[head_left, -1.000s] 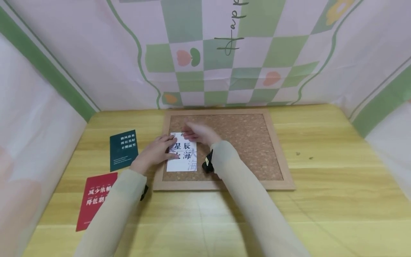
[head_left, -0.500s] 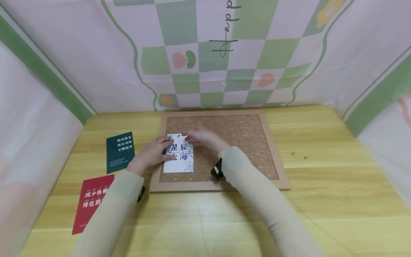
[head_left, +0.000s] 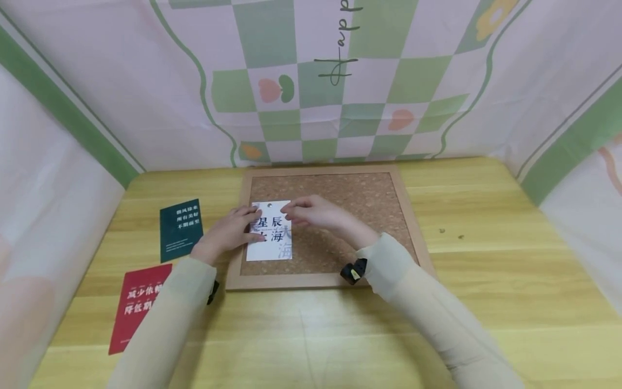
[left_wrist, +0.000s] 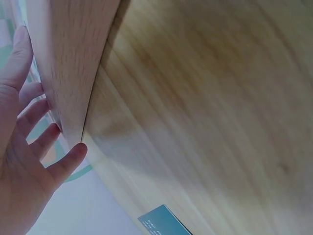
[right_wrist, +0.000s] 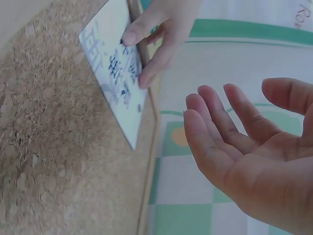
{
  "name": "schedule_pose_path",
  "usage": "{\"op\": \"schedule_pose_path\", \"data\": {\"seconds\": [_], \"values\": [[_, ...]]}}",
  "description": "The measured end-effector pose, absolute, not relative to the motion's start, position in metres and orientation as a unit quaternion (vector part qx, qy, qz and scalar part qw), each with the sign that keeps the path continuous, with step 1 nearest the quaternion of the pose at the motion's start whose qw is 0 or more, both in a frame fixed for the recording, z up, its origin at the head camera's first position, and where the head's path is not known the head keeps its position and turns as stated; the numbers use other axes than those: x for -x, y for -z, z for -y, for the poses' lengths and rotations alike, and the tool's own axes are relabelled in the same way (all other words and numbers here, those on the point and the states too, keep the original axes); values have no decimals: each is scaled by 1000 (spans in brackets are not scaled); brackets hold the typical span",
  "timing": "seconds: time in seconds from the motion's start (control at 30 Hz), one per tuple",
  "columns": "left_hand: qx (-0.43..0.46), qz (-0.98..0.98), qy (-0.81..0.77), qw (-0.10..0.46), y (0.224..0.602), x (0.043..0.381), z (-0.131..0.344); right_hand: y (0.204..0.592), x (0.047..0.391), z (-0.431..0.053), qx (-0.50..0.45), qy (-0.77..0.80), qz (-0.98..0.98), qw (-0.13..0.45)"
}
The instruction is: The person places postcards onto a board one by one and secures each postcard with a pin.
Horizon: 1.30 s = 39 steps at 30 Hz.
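By the left edge of the corkboard (head_left: 359, 189), the spread left hand (head_left: 230, 229) rests on the white card (head_left: 267, 250); the right hand (head_left: 320, 212) is loose and empty. A bump could slide the card.

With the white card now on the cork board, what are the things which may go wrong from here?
The white card shows only one tack, near its top edge, so it might swing crooked once the left hand leaves it.

The left sleeve overlaps the red card in the head view; moving that arm may drag it.

Two small dark objects lie loose on the table and might be knocked away.
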<state>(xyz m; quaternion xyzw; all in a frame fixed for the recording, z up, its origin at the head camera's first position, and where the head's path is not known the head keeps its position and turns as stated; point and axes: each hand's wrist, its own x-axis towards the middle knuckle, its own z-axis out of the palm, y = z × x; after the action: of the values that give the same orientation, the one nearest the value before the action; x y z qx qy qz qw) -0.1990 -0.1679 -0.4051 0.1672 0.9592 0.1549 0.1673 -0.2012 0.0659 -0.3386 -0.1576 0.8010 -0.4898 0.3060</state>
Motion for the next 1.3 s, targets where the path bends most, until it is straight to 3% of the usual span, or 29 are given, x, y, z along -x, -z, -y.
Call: {"op": "schedule_pose_path", "data": {"seconds": [1.0, 1.3], "values": [[-160, -953, -204, 154, 404, 198, 170, 326, 145, -125, 210, 463, -824, 248], [-163, -953, -210, 144, 406, 198, 170, 328, 135, -154, 182, 462, -839, 223]]}}
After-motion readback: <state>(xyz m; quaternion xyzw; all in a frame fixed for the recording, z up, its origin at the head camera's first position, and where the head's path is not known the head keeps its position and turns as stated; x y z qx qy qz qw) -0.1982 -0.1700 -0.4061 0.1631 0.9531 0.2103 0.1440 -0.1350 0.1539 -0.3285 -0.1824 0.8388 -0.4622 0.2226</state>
